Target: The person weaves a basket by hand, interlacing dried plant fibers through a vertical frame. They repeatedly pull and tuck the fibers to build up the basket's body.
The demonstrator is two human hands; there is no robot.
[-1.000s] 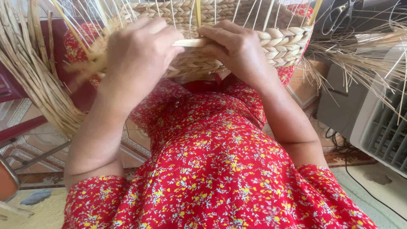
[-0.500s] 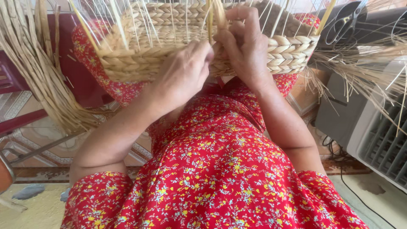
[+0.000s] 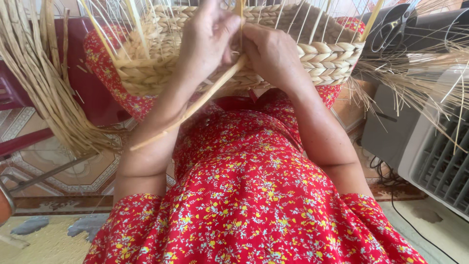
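On the lap, against a red floral dress [image 3: 244, 195], a half-woven basket [image 3: 322, 61] of pale braided straw is held, its finished rim band facing the wearer and its thin upright stakes [image 3: 288, 14] rising out of the top edge of the view.

Item, left hand [image 3: 207, 41]: laid over the near wall of the basket, left of its centre; fingers curled and drawn together, thumb pressed toward them, apparently pinching a strand at the rim. What exactly lies between the fingertips cannot be told.

Item, right hand [image 3: 273, 54]: set just beside the left hand on the same wall, the two touching or nearly so; fingers bent and closed against the weave, gripping at the point where a straw strand [image 3: 195, 105] meets the basket.

Item, straw strand: one long flat pale length, running from the hands at the basket wall down and leftward across the left forearm, its free end hanging over the dress.

Item, loose straw bundle [image 3: 39, 88]: a thick curved sheaf left of the basket, drooping beside a dark red chair [image 3: 83, 73].

Item, loose fibres [image 3: 420, 78]: a frayed spray right of the basket, spread over a grey and white ribbed appliance [image 3: 435, 151].

Item, patterned floor tiles [image 3: 73, 171]: seen below and left of the basket.
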